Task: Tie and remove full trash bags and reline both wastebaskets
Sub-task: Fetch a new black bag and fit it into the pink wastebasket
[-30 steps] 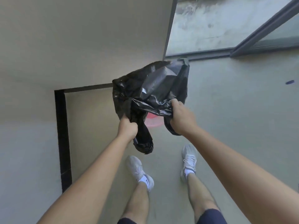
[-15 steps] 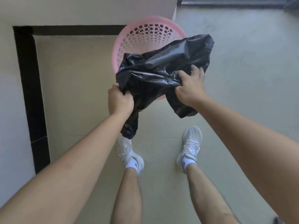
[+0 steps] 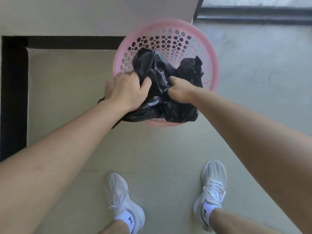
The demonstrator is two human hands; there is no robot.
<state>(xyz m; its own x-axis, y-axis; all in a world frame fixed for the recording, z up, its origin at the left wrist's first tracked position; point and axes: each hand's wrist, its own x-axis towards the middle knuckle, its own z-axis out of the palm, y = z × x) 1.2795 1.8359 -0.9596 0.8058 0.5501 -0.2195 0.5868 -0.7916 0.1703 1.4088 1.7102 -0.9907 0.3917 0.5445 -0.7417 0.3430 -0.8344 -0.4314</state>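
- The bag (image 3: 157,70), black and thin, lies crumpled over the mouth of the basket (image 3: 214,70). Part is bunched down inside, part drapes over the near rim, and a strip hangs outside on the left, under the wrist.
- The left hand (image 3: 128,92) grips a fistful of film at the near-left rim, with the fingers curled in and the thumb pressed into the folds.
- The right hand (image 3: 180,92) grips another gather just beside it, toward the middle of the mouth. Its fingers are tucked under and mostly hidden.
- The basket is pink and round with perforated walls. It stands on the floor (image 3: 168,149) against the wall (image 3: 67,14), beside a black skirting (image 3: 15,98). Its far and right rim carries no film yet.
- Relining looks barely begun: the bag's mouth has yet to be found, opened and stretched round the whole rim.
- The film looks nearly weightless, limp and slick. It will probably cling to itself, slip from a loose pinch, and tear if hauled hard over the rim.
- The best hold is likely the hem of the opening, one hand on each side and drawn apart, not the bunched middle. Which fold is the hem I cannot tell.
- The basket looks light too and may slide or tip under the pull.
- White shoes (image 3: 212,186) stand well back from the basket.
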